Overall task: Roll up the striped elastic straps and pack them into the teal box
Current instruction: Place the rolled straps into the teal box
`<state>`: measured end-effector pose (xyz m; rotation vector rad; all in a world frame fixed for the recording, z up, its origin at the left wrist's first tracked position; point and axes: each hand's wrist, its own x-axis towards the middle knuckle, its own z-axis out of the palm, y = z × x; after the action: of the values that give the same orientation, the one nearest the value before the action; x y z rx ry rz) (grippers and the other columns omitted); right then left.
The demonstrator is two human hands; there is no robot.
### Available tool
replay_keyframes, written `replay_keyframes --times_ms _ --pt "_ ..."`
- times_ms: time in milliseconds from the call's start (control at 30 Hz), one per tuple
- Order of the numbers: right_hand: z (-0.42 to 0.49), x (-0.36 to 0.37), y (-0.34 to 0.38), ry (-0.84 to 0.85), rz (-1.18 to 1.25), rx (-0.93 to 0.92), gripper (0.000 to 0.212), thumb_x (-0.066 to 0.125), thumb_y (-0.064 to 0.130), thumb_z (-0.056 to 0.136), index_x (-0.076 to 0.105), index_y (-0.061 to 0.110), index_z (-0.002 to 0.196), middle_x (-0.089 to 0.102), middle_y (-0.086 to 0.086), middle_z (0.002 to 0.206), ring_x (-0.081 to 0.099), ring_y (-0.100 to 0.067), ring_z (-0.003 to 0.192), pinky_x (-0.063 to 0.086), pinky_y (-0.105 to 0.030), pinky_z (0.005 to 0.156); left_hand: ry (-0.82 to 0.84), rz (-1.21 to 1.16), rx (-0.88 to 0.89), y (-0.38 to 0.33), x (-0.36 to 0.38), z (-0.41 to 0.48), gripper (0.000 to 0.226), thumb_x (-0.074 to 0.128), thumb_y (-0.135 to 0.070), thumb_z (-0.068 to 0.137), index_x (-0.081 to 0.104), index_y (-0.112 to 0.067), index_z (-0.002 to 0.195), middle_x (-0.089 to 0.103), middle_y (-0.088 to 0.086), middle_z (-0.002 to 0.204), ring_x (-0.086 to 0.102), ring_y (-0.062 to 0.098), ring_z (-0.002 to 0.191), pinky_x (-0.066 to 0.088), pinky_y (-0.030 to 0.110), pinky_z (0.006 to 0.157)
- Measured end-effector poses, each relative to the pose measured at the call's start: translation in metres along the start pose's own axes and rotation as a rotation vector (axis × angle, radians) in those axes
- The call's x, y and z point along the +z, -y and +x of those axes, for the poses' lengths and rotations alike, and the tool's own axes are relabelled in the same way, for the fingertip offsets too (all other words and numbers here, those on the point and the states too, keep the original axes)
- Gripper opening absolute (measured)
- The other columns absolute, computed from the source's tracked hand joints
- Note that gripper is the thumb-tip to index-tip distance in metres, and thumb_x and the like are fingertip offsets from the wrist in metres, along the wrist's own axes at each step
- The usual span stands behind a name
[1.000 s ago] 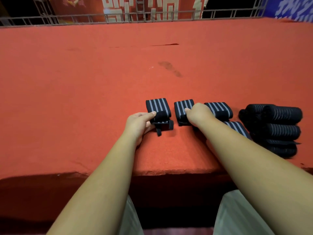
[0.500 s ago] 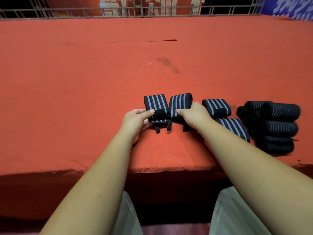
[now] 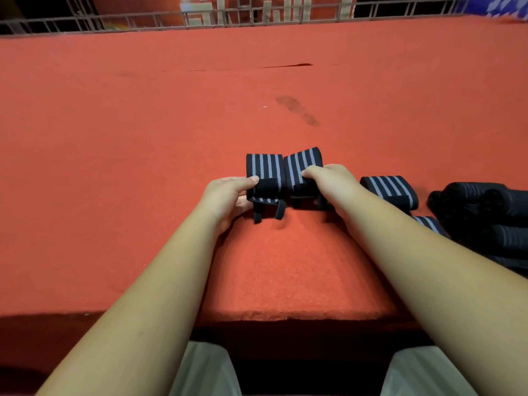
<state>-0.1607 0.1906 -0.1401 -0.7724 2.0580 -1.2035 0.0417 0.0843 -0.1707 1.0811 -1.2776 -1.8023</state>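
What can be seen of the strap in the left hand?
The strap is black elastic with grey lengthwise stripes, rolled into a compact bundle. A plain black patch covers its near end; two black tails stick out below. It lies on the red cloth, gripped by the left hand, touching the neighbouring strap.

Bare left forearm (image 3: 160, 281) and right forearm (image 3: 428, 267), uncovered up to the lower edge of the view. Bare left hand (image 3: 228, 195) and right hand (image 3: 331, 181). Lower down, plain light beige-grey trousers (image 3: 205, 370) over both thighs, of smooth fabric.
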Motion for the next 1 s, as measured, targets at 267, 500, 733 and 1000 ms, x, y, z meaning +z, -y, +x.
replay_keyframes --times_ms 267,500,733,1000 --pt "0.070 0.020 0.027 0.107 0.127 0.147 0.031 0.066 0.022 0.093 0.062 0.008 0.121 0.072 -0.012 0.099 0.076 -0.026 0.057 0.062 -0.035 0.051 -0.033 0.027 -0.108 -0.013 -0.002 0.059 0.024 0.075 -0.018 0.098 0.075 -0.003 0.117 0.083 0.008 0.094 0.079 0.023 0.075 0.065 0.036 0.083" --pt "0.072 -0.004 0.053 0.179 0.181 0.278 0.046 0.077 0.035 0.073 0.071 0.014 0.114 0.080 -0.011 0.105 0.079 -0.032 0.097 0.064 -0.056 0.092 -0.020 -0.076 -0.257 -0.049 0.017 0.048 0.040 0.076 -0.024 0.100 0.068 -0.004 0.134 0.077 0.020 0.126 0.076 0.033 0.116 0.063 0.046 0.101" --pt "0.046 -0.096 0.102 0.205 0.257 0.333 0.027 0.082 0.028 0.088 0.076 0.010 0.107 0.081 -0.009 0.102 0.077 -0.031 0.094 0.051 -0.033 0.065 0.012 -0.052 -0.374 -0.138 0.083 0.008 0.030 0.075 -0.016 0.100 0.069 -0.004 0.127 0.077 0.020 0.123 0.078 0.024 0.100 0.065 0.033 0.081" --pt "0.021 -0.252 0.142 0.188 0.280 0.341 0.035 0.085 0.030 0.086 0.077 0.006 0.111 0.083 -0.011 0.101 0.079 -0.035 0.102 0.061 -0.050 0.096 0.058 0.024 -0.469 -0.212 0.212 -0.019 0.034 0.075 -0.014 0.096 0.073 0.001 0.126 0.077 0.022 0.124 0.077 0.032 0.101 0.065 0.042 0.089"
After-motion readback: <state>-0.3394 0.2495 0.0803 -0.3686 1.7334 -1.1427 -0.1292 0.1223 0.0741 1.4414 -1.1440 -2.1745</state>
